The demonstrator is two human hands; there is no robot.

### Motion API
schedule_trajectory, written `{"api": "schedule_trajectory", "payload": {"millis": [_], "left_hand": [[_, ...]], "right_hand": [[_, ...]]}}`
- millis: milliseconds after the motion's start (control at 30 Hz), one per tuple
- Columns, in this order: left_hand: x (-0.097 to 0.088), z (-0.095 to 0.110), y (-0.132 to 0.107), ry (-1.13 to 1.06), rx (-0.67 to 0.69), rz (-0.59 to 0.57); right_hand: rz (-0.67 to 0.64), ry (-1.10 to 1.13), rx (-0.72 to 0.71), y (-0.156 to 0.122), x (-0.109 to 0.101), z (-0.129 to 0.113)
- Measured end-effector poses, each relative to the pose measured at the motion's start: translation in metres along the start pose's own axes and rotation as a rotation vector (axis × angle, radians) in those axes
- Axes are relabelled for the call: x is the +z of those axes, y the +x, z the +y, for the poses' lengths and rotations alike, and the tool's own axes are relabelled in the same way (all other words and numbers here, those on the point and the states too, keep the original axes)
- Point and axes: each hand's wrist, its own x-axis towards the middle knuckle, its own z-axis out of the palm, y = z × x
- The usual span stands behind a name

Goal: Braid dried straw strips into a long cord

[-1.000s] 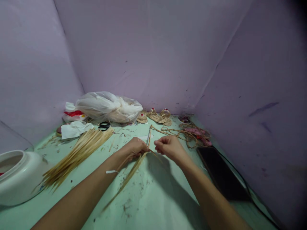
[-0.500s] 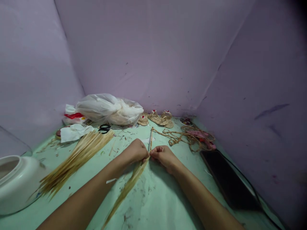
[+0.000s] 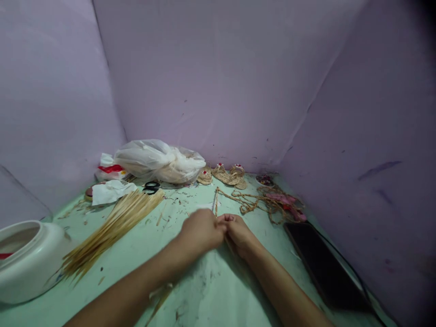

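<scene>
My left hand (image 3: pixel 201 230) and my right hand (image 3: pixel 238 232) meet at the middle of the green tabletop, both closed, their fingertips touching. Between them runs a thin twisted fibre cord (image 3: pixel 216 202), stretching away from me to a bend at its far end. My right fingers pinch the near end of this cord. Slightly blurred, my left hand is closed at the same spot on the loose straw-coloured fibre strands (image 3: pixel 161 303). Their tail shows below my left forearm; the rest is hidden by my hand and arm.
At left lie a bundle of dried fibre (image 3: pixel 114 231), a white pot (image 3: pixel 37 268) and black scissors (image 3: pixel 151 187). A plastic bag (image 3: pixel 160 161) and small woven slippers (image 3: pixel 223 175) stand by the wall. Tangled cord (image 3: pixel 250 203) and a dark flat device (image 3: pixel 327 265) sit right.
My left hand has moved right and slightly towards me, across to my right fingers. The fibre tail is now mostly covered by my left arm. The view has shifted slightly.
</scene>
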Motion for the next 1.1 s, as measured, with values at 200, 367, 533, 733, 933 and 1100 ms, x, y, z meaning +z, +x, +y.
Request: {"api": "schedule_trajectory", "payload": {"millis": [200,367,533,733,933,1100], "left_hand": [[-0.009,-0.015,0.031,-0.353,-0.213,-0.274],[-0.001,-0.025,0.036,-0.465,-0.199,-0.448],[-0.009,-0.033,0.041,-0.613,-0.141,-0.643],[-0.001,-0.033,0.04,-0.591,-0.132,-0.531],[0.005,-0.03,0.04,-0.448,-0.122,-0.437],[0.003,-0.028,0.04,-0.349,-0.133,-0.373]], "right_hand": [[-0.099,-0.01,-0.058,0.005,-0.003,0.003],[-0.122,-0.063,-0.077,0.003,-0.005,-0.004],[-0.199,-0.068,-0.06,0.0,-0.013,-0.009],[-0.203,-0.053,-0.062,0.002,-0.016,-0.006],[-0.161,-0.102,-0.007,0.004,-0.018,-0.004],[-0.162,-0.097,-0.043,0.002,-0.016,-0.006]]}}
